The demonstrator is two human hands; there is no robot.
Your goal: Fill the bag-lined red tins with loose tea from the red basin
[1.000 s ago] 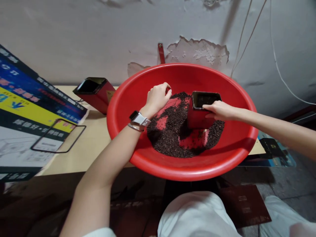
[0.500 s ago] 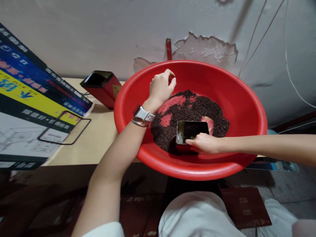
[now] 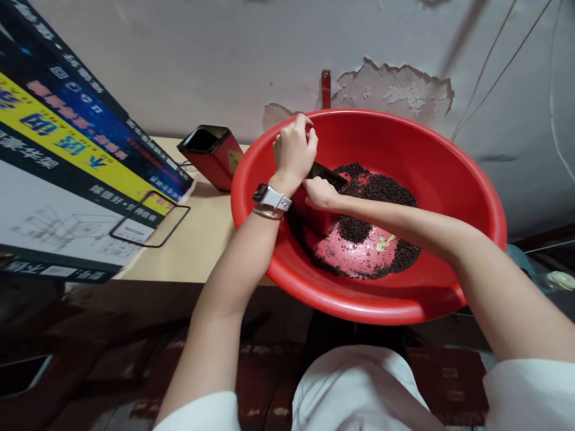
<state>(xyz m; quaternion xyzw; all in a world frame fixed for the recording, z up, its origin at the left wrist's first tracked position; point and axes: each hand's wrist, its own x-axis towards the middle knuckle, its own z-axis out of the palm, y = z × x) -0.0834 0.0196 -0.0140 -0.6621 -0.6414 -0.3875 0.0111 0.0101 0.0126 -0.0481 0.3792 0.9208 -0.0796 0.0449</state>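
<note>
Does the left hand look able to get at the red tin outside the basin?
Probably yes: the left hand shows no object in it, and only the rim of the red basin seems to lie between it and the red tin.

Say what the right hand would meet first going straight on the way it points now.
Most likely the left wrist, just ahead of the right hand and the tin it grips; depth is unclear, so it might pass underneath toward the basin wall.
</note>
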